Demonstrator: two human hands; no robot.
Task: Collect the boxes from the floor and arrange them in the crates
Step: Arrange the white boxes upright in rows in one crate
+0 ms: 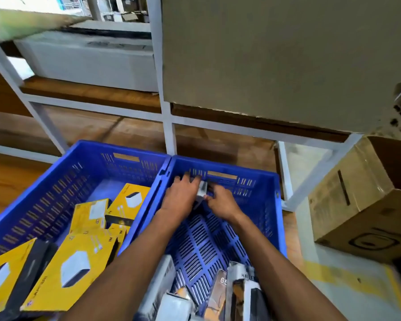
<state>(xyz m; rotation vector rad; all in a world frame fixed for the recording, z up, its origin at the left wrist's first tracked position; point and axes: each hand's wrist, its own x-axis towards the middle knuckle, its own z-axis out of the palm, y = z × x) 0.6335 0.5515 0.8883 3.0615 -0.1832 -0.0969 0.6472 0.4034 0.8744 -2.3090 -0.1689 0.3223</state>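
Note:
Two blue plastic crates stand side by side on the floor. The left crate [56, 181] holds several yellow boxes [77, 272] lying loosely. The right crate [269, 205] has grey and white boxes [239, 295] piled at its near end. Both my hands reach deep into the right crate near its far wall. Between them is a small white and grey box [202, 189]. My left hand [182, 196] presses on its left side and my right hand [220, 200] grips its right side. The box's lower part is hidden by my fingers.
A white metal shelf frame [169, 126] stands just behind the crates, with a large cardboard sheet [276, 54] on it. An open brown carton [366, 200] sits on the floor to the right. A white flat box [88, 59] rests on the left shelf.

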